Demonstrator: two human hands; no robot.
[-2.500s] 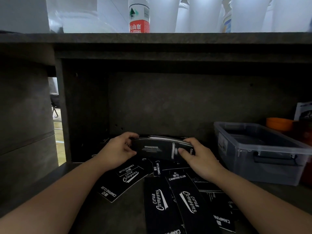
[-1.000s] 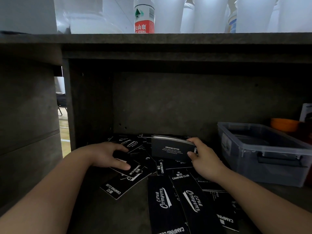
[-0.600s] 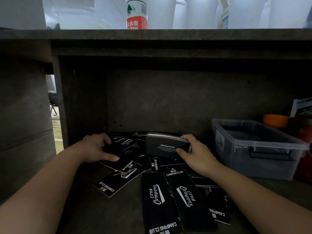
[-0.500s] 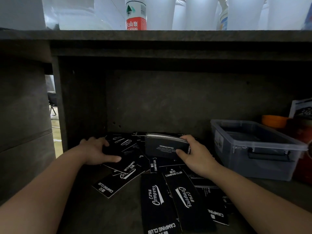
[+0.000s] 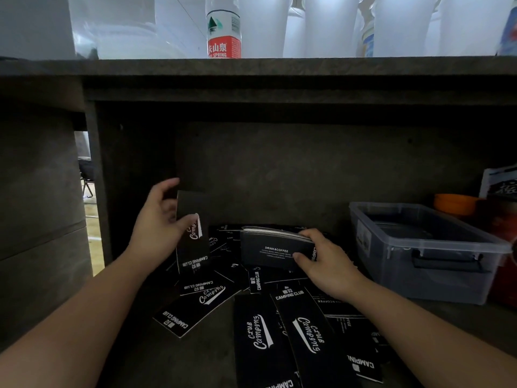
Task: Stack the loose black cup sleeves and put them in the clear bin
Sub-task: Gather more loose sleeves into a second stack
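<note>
Cup sleeves [image 5: 279, 326], flat black card printed with white "Camping Club" script, are lying scattered and overlapping on the shelf [image 5: 134, 359] in the head view, most of them just left of the clear bin [image 5: 428, 253] and in front of it. The right hand [image 5: 321, 261] is gripping a gathered stack [image 5: 275, 249], thumb underneath and fingers curled over its top edge, holding it on edge just left of the bin with its "Drink & Coffee" face showing. The left hand [image 5: 159, 222] is pinching a single sleeve [image 5: 193, 231] between thumb and fingers, raised upright and well left of the bin, apart from the stack.

By my reading the job is somewhere in the middle: a fair stack is collected, but many loose sleeves are waiting on the shelf. The bin is sitting open; whether it is holding any sleeves I cannot tell through its cloudy wall. The held sleeve looks ready to join the stack.
</note>
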